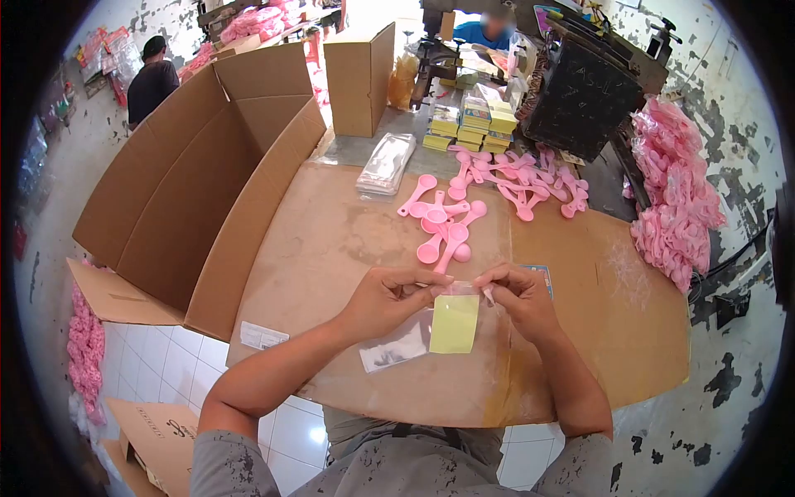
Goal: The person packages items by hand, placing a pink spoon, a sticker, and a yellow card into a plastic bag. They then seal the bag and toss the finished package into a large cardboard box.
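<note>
A pale yellow card (454, 325) hangs upright between my hands, apparently inside a clear plastic bag (460, 287). My left hand (387, 296) pinches the bag's top left corner. My right hand (522, 300) pinches its top right side, fingers closed. Just left of the card, another clear plastic bag (396, 348) lies flat on the cardboard-covered table (348, 219). Beyond my fingers sits a small heap of pink measuring spoons (443, 217). A blue printed card (542, 280) shows partly behind my right hand.
Several stacks of cards (474, 120) stand at the back, beside more pink spoons (530, 176) and a bundle of clear bags (386, 166). A large open carton (195, 182) is at left. Pink bagged items (675, 195) hang at right. Two other people are farther back.
</note>
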